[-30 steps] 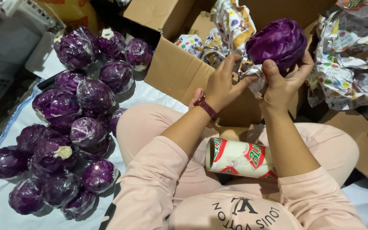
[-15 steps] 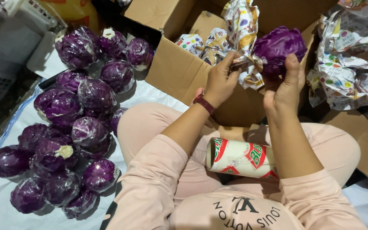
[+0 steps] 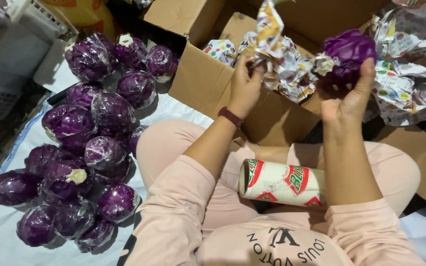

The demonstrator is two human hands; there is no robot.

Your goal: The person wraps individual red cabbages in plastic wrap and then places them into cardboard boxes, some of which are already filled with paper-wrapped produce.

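My right hand (image 3: 347, 96) is raised and grips a purple cabbage (image 3: 347, 55), its pale stem end turned to the left. My left hand (image 3: 245, 81) pinches a crumpled sheet of colourful printed paper (image 3: 278, 47) that hangs beside the cabbage, apart from it. A dark red watch strap (image 3: 230, 117) circles my left wrist. Both hands hover over an open cardboard box (image 3: 208, 81).
A white roll with red and green print (image 3: 282, 183) rests in my lap. Several film-wrapped purple cabbages (image 3: 82, 148) lie piled on a white sheet at my left. More crumpled printed paper (image 3: 410, 74) fills the box at right. A white plastic crate (image 3: 6, 59) stands top left.
My left hand has pulled the printed paper off the cabbage and to the left. My right hand has turned the cabbage, so its stem end now shows.
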